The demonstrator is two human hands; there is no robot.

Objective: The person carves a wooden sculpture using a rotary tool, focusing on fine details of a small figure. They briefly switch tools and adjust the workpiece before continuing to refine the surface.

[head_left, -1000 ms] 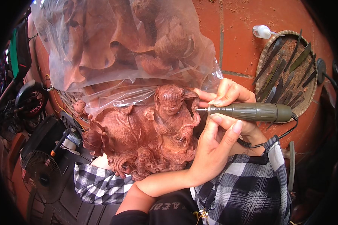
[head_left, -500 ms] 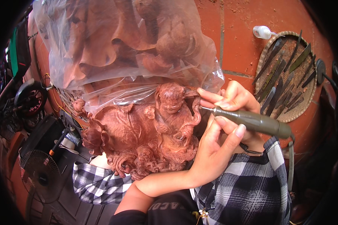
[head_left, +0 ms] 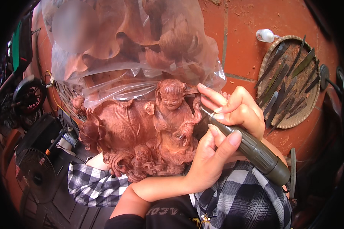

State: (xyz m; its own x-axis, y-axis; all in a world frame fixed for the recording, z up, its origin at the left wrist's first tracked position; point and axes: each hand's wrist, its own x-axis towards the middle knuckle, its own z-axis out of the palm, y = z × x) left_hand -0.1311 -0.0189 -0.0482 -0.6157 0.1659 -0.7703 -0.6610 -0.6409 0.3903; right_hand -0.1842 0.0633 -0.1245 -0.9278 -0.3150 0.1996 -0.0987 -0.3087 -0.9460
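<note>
Reddish wood carving (head_left: pixel 141 133), knobbly and curled, our left hand (head_left: pixel 212 160) and right hand (head_left: pixel 239 108) fingers pinching smooth olive rotary tool (head_left: pixel 252 149) at its three o'clock, crinkled clear plastic (head_left: pixel 130 49) at twelve.

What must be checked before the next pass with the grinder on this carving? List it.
1. Left hand and right hand both grip the grinder: ok.
2. Grinder tip at the carving: ok.
3. Plastic bag off the tip: ok, though close.
4. Carving steadied: cannot tell, no hand holds it.
5. Grinder's cord free: cannot tell, hidden.
</note>
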